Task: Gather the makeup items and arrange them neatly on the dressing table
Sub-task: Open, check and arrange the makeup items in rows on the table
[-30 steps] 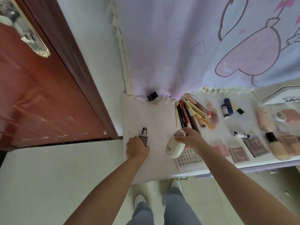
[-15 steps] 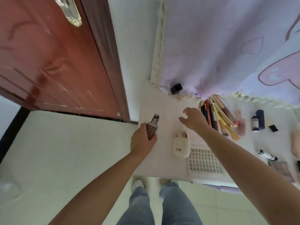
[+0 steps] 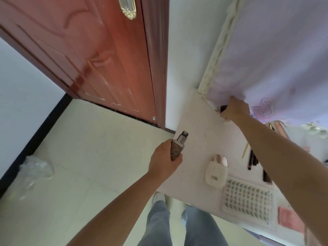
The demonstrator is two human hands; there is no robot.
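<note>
While L hand (image 3: 164, 161) holds brown tube (image 3: 176, 150), R hand (image 3: 236, 109) grips black cap (image 3: 223, 108).

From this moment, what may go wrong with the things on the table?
The right hand is reaching the small black item under the curtain; the cloth may snag and drag. Its forearm passes above the pencils and could sweep them. The brown bottle in the left hand is over the table's edge.

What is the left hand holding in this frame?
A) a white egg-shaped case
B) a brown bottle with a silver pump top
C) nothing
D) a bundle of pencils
B: the left hand grips the brown bottle with its silver pump pointing up, while the white egg-shaped case lies untouched on the dressing table.
</note>
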